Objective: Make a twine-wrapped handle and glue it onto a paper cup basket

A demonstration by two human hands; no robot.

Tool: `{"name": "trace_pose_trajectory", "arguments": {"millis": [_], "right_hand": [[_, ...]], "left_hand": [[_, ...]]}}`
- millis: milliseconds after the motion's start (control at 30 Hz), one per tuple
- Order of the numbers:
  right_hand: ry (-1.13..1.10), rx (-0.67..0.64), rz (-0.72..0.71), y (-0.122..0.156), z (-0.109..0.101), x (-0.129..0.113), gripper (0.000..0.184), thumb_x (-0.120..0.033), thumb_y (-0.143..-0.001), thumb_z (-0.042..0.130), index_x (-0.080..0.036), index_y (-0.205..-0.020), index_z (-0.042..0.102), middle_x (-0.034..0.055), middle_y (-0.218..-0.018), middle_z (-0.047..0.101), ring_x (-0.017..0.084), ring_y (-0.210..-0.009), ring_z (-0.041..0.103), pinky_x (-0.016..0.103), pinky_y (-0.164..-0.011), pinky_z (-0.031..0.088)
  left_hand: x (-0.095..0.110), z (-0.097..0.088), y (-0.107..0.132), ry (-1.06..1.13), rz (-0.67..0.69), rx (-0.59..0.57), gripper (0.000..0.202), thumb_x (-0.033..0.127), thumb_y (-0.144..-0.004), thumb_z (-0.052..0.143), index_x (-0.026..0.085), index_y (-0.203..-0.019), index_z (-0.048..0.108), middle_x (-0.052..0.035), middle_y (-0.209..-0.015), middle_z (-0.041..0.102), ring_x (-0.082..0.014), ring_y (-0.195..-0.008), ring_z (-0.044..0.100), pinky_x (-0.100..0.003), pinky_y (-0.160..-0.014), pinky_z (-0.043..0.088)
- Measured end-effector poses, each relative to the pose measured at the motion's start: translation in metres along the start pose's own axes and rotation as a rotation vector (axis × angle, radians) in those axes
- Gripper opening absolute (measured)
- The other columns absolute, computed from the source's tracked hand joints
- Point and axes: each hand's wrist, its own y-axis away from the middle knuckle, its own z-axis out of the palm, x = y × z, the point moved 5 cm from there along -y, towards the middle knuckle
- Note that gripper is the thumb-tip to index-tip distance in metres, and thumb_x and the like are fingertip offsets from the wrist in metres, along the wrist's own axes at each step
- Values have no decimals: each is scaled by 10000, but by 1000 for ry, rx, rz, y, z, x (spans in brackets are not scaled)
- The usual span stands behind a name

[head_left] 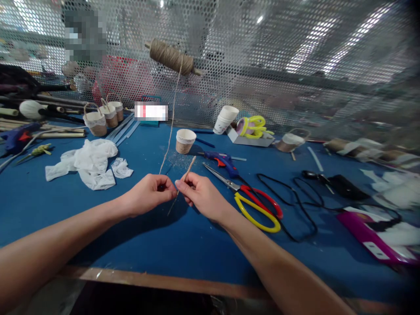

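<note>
My left hand (151, 192) is closed, thumb and fingertips together, where a strand of twine (171, 122) comes down from a spool (170, 57) on the mesh. Fingertips almost touching it, my right hand (203, 194) pinches a thin tan length of twine (190, 166) that sticks up past the fingers; a fine end hangs below. Just beyond the hands stands a small paper cup (185, 142) wrapped in brown cloth with a white lace rim. Scissors (252, 197) with one red and one yellow handle lie right of my right hand, near a blue glue gun (221, 162).
White lace (88, 159) lies heaped at left, before three handled cups (95, 123). Stacked white cups (225, 119) and a box (251, 138) stand at the back. A black cord (295, 203) and purple power strip (364, 238) lie right. Perforated mesh (262, 52) rises behind the table.
</note>
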Motion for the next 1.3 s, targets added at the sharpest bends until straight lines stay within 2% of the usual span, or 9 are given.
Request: {"name": "trace_pose_trajectory", "arguments": {"millis": [233,367,467,600,867,1100,1300], "right_hand": [[41,57,-21,0,-1,1,246,-383,-796,482,-175,-668,459,-38,-504,456,83,-449,416,225,-443,338],[51,89,-34,-1,1,2,248,-379,-785,502,-177,-650,451,-35,-521,458,81,-463,413,222,-440,333],[-61,14,-67,0,3,-1,222,-373,-783,505,-172,-694,474,-23,-602,484,78,-497,438,226,-473,380],[-181,-92,-87,1,5,-4,212,-374,-782,507,-169,-730,486,-19,-642,498,74,-517,455,223,-493,404],[-74,2,-63,-1,-3,-4,250,-391,-789,500,-173,-672,464,-43,-536,451,73,-462,414,220,-455,342],[77,47,-70,1,-3,-5,248,-387,-794,489,-177,-662,479,-39,-514,458,91,-480,401,236,-486,329],[143,117,-106,1,-1,-7,245,-369,-785,507,-169,-644,500,-1,-611,522,105,-567,427,247,-545,349]], "left_hand": [[-5,2,-1,68,-37,-3,150,258,-663,580,137,-640,494,62,-549,427,-58,-500,328,-205,-482,243],[-10,3,-2,61,-48,42,213,296,-652,606,144,-601,466,65,-527,411,-58,-492,318,-207,-470,226],[-11,5,-1,118,-74,19,238,299,-651,605,149,-560,443,76,-495,375,-49,-460,273,-207,-448,185],[-8,8,0,203,-105,-60,212,298,-638,620,143,-588,485,70,-499,406,-47,-440,278,-209,-429,169],[-6,4,1,153,-86,-64,171,296,-677,593,139,-660,528,65,-542,420,-52,-463,291,-203,-439,192],[-5,3,0,79,-45,-7,167,274,-661,592,139,-614,507,59,-528,430,-56,-475,327,-198,-450,231],[-9,2,-1,28,-37,31,189,283,-652,602,147,-586,488,59,-513,438,-62,-481,338,-202,-452,242]]}}
